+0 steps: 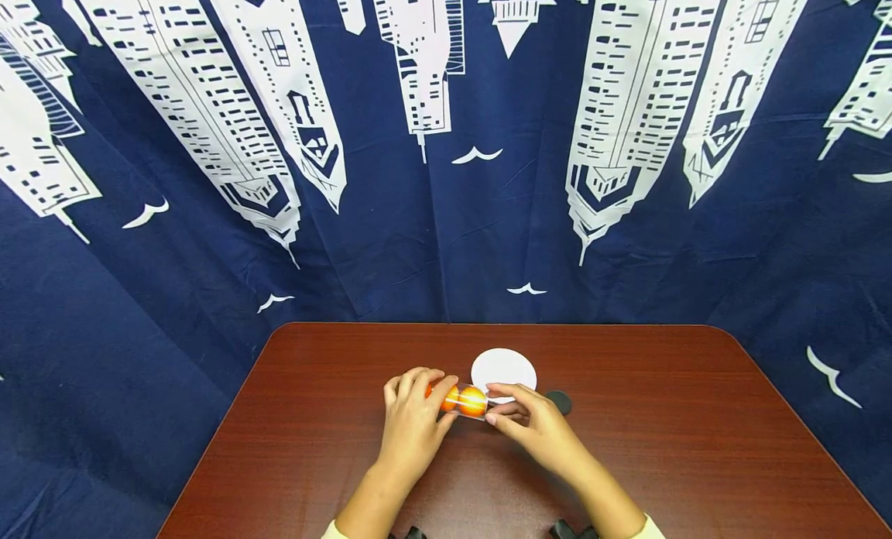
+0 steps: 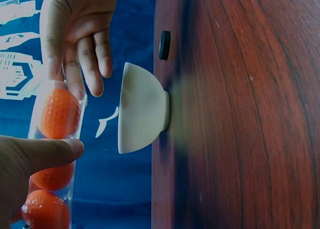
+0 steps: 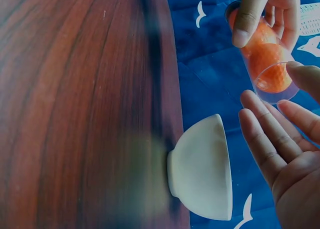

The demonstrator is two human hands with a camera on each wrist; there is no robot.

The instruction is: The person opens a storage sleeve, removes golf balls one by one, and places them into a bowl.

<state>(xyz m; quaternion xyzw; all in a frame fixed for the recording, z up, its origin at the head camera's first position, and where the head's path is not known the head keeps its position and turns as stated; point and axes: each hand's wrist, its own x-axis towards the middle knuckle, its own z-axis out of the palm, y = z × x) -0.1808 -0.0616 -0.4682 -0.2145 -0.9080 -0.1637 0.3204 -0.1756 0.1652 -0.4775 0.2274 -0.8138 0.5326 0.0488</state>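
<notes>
A clear plastic tube (image 3: 287,95) holds several orange golf balls (image 2: 59,114) in a row. My left hand (image 1: 414,415) grips it around the middle, thumb on the near side, with the tube lying nearly level above the table. At the tube's open end, my right hand (image 1: 536,429) has its thumb and index fingertip on opposite sides of the rim, while the other fingers (image 3: 262,144) stretch out below. Beneath the tube's end stands a white bowl (image 1: 507,366), upright. Beside it on the table lies a round black lid (image 1: 560,402).
A brown wooden table (image 1: 334,361) carries these things. Behind it hangs a dark blue cloth (image 1: 481,237) printed with white buildings and birds. Two small black objects (image 1: 564,530) show at the bottom edge between my forearms.
</notes>
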